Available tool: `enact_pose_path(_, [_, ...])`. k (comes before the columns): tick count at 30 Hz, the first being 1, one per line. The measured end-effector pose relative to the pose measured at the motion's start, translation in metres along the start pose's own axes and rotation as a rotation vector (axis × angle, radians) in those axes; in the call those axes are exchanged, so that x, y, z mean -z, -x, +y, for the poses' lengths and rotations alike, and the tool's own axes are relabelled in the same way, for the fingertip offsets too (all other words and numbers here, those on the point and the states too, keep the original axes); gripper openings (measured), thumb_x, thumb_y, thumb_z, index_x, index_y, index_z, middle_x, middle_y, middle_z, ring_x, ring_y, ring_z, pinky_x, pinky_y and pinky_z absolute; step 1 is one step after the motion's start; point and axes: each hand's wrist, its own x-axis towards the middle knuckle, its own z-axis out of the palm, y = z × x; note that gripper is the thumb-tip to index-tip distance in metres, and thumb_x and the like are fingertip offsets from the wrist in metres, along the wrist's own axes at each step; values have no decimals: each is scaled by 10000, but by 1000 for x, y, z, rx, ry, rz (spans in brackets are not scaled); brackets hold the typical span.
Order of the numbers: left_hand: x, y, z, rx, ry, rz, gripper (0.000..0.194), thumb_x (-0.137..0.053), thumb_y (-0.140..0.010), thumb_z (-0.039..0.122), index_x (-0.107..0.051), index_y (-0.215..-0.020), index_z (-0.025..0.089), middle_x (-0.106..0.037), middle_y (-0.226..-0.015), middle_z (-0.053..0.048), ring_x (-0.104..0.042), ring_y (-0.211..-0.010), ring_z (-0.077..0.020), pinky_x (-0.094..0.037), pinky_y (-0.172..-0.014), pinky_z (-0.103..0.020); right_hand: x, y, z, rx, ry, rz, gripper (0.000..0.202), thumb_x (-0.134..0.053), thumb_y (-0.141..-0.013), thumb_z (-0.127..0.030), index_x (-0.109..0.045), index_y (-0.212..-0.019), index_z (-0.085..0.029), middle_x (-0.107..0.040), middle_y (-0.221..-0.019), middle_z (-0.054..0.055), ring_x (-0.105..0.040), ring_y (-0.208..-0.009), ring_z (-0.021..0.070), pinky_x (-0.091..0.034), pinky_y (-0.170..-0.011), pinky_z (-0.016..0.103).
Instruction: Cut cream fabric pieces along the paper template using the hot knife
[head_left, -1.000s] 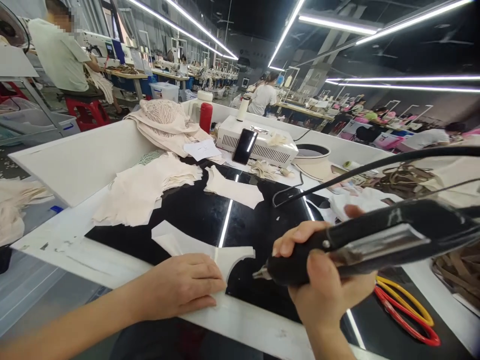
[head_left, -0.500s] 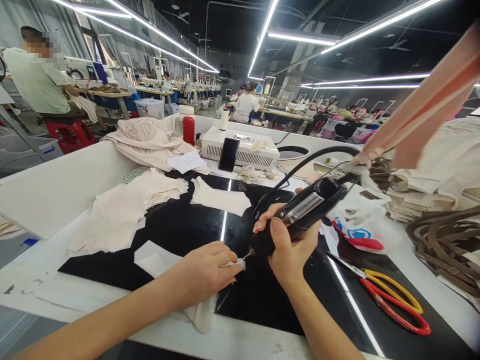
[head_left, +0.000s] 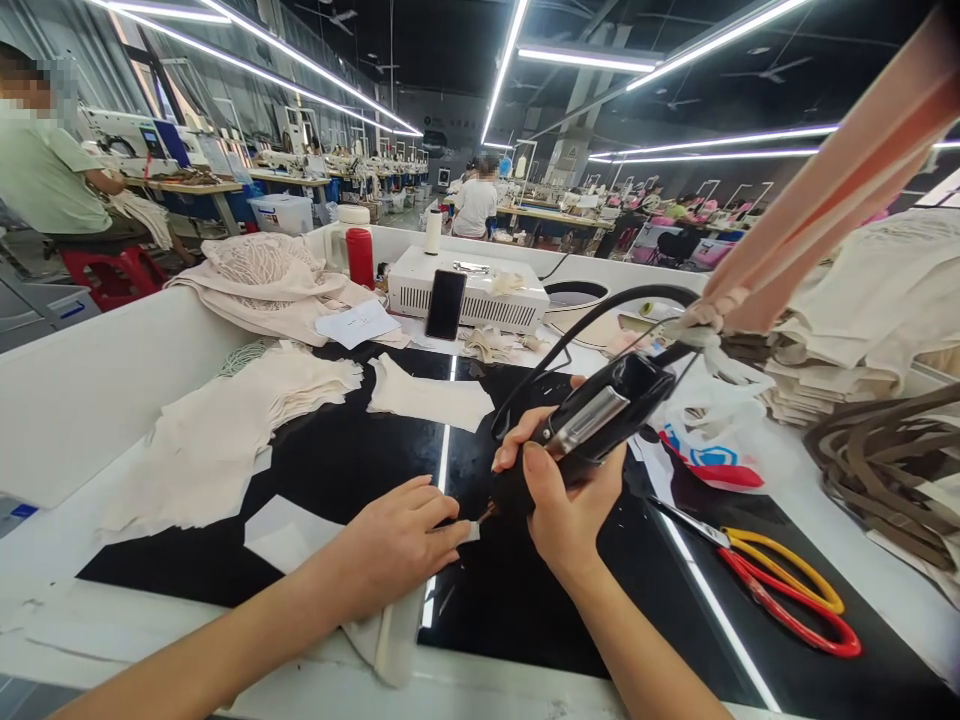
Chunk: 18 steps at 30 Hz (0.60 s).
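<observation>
My right hand (head_left: 566,500) grips a bulky black corded handheld tool (head_left: 592,425) with a silver plate on its side. The thin metal tip (head_left: 487,513) points down-left, close to the end of a small pale fabric strip (head_left: 471,531). The fingertips of my left hand (head_left: 397,545) pinch that strip at the black board (head_left: 337,460). Below my left wrist, a longer cream fabric piece (head_left: 397,640) lies across the board's front edge. A white sheet (head_left: 281,530) rests partly under my left forearm.
Stacked cream fabric pieces (head_left: 202,450) lie at left, with a single cut piece (head_left: 435,402) farther back. Scissors (head_left: 787,590) with red and yellow handles lie at right. A phone (head_left: 445,305) leans on a vented white box (head_left: 480,290). Pink cloth (head_left: 832,180) hangs by the tool's cord.
The view has shifted slightly, so most things sit a little farther left. My left hand still pinches the strip, and the tool tip stays close to the strip's end.
</observation>
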Motion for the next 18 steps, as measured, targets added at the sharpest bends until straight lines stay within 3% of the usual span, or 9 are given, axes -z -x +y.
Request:
enact_pose_path(13, [2, 0, 1, 3, -24, 18, 274, -734, -946, 196, -661, -1209, 187, -644, -1090, -45, -661, -994, -220, -561, -1048, -480, 1, -2, -1, 6, 2, 17, 337, -745, -928, -180, -538, -1169, -293, -673, -901, -47, -643, -603, 108, -588, -569, 262])
enact_pose_path(18, [2, 1, 2, 1, -30, 7, 268, -708, -966, 198, -654, -1228, 186, -644, -1094, -48, -653, -1004, -223, -569, -1022, -468, 1, -4, -4, 13, -15, 34, 388, -746, -936, -217, -529, -1246, -304, -675, -905, -41, -654, -613, 124, -592, -564, 278])
